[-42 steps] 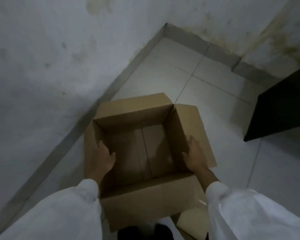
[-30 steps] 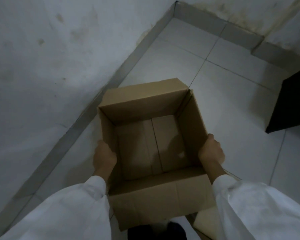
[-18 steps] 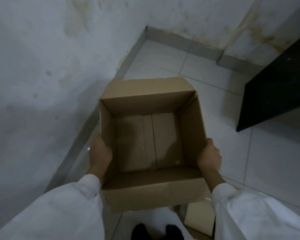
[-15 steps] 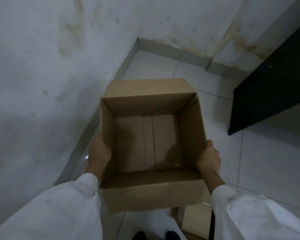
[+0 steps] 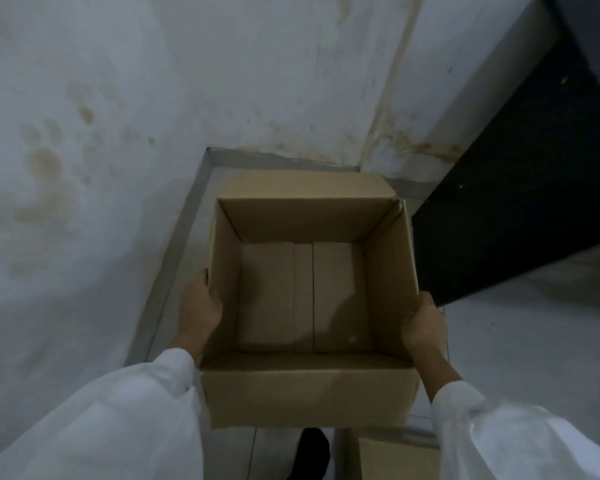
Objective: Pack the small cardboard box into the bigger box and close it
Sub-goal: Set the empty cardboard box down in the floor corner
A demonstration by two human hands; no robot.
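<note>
I hold the bigger cardboard box up off the floor in front of me, its top open and its flaps folded outward. Nothing lies inside it; only the bottom seam shows. My left hand grips its left wall from outside. On the opposite side my right hand clasps the right wall. Part of a smaller cardboard box shows on the floor below, at the bottom edge of the view, mostly hidden by the big box and my right sleeve.
A stained white wall runs along the left and meets another wall in a corner ahead. A black panel stands at the right. Grey floor tiles lie to the right. My dark shoe shows beneath the box.
Both hands moved from the flaps to the outer side walls and lifted the big box off the floor. The view tilted up toward the wall corner.
</note>
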